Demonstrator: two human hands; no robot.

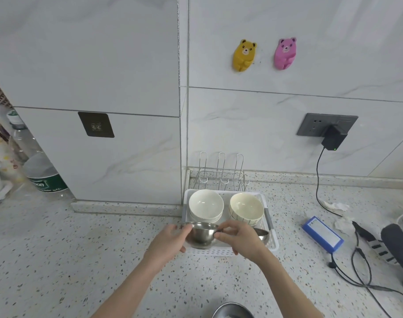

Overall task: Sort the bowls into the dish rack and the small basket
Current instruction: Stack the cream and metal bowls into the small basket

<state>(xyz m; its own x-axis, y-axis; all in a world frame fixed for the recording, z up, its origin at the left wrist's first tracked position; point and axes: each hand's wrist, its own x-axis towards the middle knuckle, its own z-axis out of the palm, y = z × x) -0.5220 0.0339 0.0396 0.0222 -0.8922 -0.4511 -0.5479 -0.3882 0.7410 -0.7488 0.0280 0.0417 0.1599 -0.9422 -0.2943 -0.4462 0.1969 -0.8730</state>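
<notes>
Taking the white basket (271, 228) on the speckled counter (58, 260) as the landmark: well to its left, past the wall corner, a clear plastic bottle (43, 177) with a green label stands on the counter. Just left of the basket's front edge, the left hand (170, 241) curls around the left side of a steel bowl (201, 234), thumb on its rim, holding it over the basket's front left part. The right hand (238, 237) pinches the same bowl's right rim between thumb and fingers. Behind the steel bowl, in the basket's back left, sits a stack of white bowls (206, 205); in its back right, a cream bowl (246, 208) with striped sides. A second steel bowl (261, 234) peeks out beside the right hand at the basket's front right. Directly behind the basket stands a wire dish rack (222, 173) against the wall. To the basket's right lie a blue box (323, 234) and black cables (356, 269).
</notes>
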